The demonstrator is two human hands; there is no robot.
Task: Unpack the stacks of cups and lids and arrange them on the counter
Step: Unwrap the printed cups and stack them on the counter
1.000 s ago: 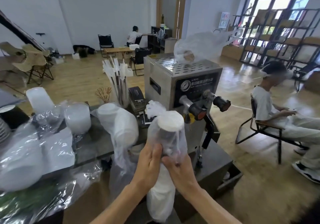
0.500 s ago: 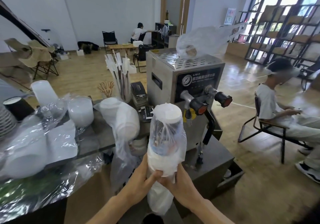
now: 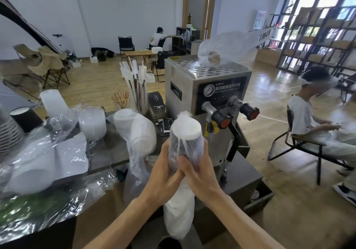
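Observation:
A tall stack of cups in a clear plastic sleeve point(image 3: 185, 138) stands upright in front of me, its white top wrapped in knotted film. My left hand point(image 3: 164, 171) grips the sleeve from the left. From the right, my right hand point(image 3: 200, 173) holds it at the same height, thumb across the front. The lower part of the sleeve point(image 3: 178, 216) hangs below my hands. Another bagged stack of white lids point(image 3: 138, 131) leans on the counter to the left. A stack of clear lids point(image 3: 92, 123) and a frosted cup point(image 3: 53, 102) stand further left.
A steel steam machine point(image 3: 208, 102) with two black knobs stands just behind the sleeve. Loose plastic bags point(image 3: 44, 164) cover the dark counter point(image 3: 109, 148) at left, beside black paper cups point(image 3: 25, 117). Straws point(image 3: 134, 86) stand in a holder. A person sits on a chair point(image 3: 304, 142) at right.
My hands slid down the sleeve and then back up, gripping it higher now. The stack stays upright in front of the machine.

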